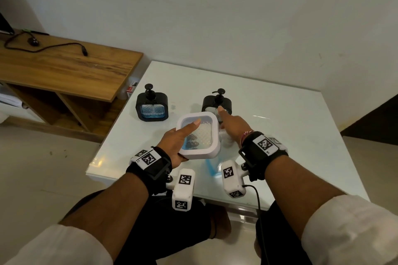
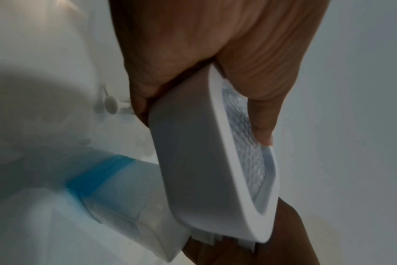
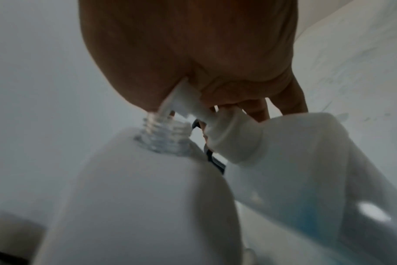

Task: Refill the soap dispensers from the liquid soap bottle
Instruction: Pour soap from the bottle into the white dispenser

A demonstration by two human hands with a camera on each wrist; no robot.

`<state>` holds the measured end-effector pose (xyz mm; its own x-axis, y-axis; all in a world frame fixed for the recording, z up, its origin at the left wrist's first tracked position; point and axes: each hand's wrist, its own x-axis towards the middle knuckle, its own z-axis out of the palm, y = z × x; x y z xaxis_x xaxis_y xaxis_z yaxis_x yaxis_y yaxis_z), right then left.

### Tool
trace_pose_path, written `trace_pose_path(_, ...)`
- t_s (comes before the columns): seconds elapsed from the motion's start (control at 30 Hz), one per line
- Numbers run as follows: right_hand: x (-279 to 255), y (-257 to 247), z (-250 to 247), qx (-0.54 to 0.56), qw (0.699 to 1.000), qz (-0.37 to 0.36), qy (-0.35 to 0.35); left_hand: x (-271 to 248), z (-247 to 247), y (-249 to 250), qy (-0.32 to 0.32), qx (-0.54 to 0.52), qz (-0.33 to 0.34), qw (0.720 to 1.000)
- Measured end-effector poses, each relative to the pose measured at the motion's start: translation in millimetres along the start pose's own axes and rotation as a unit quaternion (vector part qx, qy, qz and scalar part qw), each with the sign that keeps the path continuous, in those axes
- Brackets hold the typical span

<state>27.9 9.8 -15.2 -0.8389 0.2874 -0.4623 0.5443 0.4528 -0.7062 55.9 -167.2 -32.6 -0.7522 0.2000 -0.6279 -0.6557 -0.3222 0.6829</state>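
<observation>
While the left hand (image 1: 172, 142) clamps the white soap dispenser (image 1: 199, 135) at centre frame, thumb across its textured window, the right hand (image 1: 233, 123) curls round the white pump head (image 3: 188, 100) over the threaded neck (image 3: 163, 138). Its rigid, smooth, probably soap-slick shell seems best gripped by the flat sides; the liquid soap bottle (image 2: 116, 181) lies just below.

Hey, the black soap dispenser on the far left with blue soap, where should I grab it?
Grip the black dispenser across its rounded side walls, coming from the near side, below the pump: it stands upright on the table, and the thin pump probably offers little hold. Right now the left hand holds the white dispenser and the right hand grips its white pump.
</observation>
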Motion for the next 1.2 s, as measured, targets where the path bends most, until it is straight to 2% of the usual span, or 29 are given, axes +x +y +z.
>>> trace_pose_path(0.17,3.0,-1.0,2.8,0.019,1.0,-0.01,-0.01,3.4,-1.0,-0.1,-0.003,0.0,0.003,1.0)
trace_pose_path(0.23,5.5,0.7,6.6,0.003,1.0,0.003,0.004,5.2,-0.3,0.0,-0.003,0.007,0.001,1.0)
trace_pose_path(0.43,4.8,1.1,4.2,-0.052,0.998,-0.022,-0.029,2.2,0.4,-1.8,0.004,0.011,0.001,1.0)
trace_pose_path(0.53,1.5,-3.6,-2.2,-0.085,0.996,-0.011,-0.039,1.1,-1.5,-1.8,0.006,0.005,-0.002,1.0)
trace_pose_path(0.67,-1.5,-6.3,-2.5,-0.124,0.992,0.002,-0.002,1.5,-1.2,0.3,0.012,0.001,0.001,1.0)
trace_pose_path(0.8,-6.6,-2.9,-0.9,-0.159,0.987,-0.034,0.013,0.7,1.1,-0.4,0.01,0.007,-0.001,1.0)
trace_pose_path(1.0,-11.6,-6.1,-2.3,-0.09,0.994,-0.047,-0.034,-3.0,-1.3,-1.9,0.009,0.013,0.0,1.0)
trace_pose_path(1.07,-12.0,-8.7,-3.6,-0.031,0.999,-0.027,-0.017,-2.2,-1.6,-1.9,0.01,0.013,0.003,1.0)
trace_pose_path(1.2,-8.8,-7.1,2.1,-0.038,0.999,0.006,-0.008,1.1,-1.3,-0.7,0.013,0.014,0.004,1.0)
